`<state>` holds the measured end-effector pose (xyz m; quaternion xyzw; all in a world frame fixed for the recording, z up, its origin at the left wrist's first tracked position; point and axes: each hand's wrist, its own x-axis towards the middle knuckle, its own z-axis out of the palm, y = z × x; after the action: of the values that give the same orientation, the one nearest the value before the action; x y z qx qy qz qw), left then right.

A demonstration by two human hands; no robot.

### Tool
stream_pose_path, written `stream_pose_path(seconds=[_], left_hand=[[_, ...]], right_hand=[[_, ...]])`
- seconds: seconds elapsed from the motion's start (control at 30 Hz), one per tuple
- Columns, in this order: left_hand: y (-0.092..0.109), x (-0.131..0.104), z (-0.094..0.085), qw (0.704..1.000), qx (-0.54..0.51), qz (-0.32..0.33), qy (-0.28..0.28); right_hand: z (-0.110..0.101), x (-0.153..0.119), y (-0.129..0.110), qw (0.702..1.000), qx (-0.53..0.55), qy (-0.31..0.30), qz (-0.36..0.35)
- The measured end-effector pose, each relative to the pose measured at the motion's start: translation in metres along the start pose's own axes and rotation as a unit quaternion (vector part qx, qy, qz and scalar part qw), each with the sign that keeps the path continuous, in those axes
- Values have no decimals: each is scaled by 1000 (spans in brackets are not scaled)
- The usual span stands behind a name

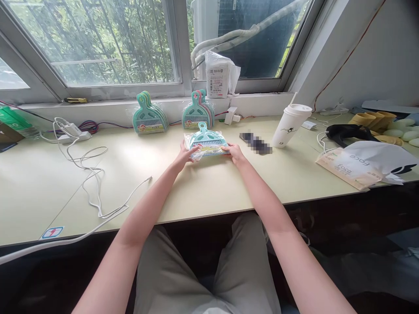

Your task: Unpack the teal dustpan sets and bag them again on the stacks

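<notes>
Left hand (187,153) and right hand (234,152) each grip one end of wrapped dustpan set (207,141), flat on table (203,192).

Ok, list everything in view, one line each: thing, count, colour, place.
wrapped dustpan set: one, teal, desk centre, held at both ends
dustpan stacks: two, teal, one with a pink piece, leaning against the window ledge
cup with straw: one, white, right of centre
white cable: one, loose across the left of the desk
power strip: one, white, back left
white packet: one, on the window ledge
white bag: one, right edge
desk: one, pale yellow
left hand: grip on the set's left end
right hand: grip on the set's right end
</notes>
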<state>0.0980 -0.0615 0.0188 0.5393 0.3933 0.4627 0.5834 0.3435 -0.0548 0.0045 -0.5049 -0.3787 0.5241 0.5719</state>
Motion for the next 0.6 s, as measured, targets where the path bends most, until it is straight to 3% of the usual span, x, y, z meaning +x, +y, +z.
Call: stream_pose_path(seconds=[0.07, 0.17, 0.3, 0.47, 0.6], left_hand=[[0, -1, 1, 993, 75, 87, -33], [-1, 1, 1, 956, 213, 186, -83], [-9, 7, 1, 921, 303, 244, 12], [-14, 10, 7, 928, 249, 251, 119], [-10, 4, 13, 912, 259, 254, 192]], right_hand=[[-1, 1, -1, 999, 38, 38, -2], [-3, 1, -2, 995, 72, 66, -3], [-2, 0, -3, 996, 74, 57, 2], [5, -2, -2, 999, 39, 22, -8], [10, -4, 1, 1000, -5, 3, -31]])
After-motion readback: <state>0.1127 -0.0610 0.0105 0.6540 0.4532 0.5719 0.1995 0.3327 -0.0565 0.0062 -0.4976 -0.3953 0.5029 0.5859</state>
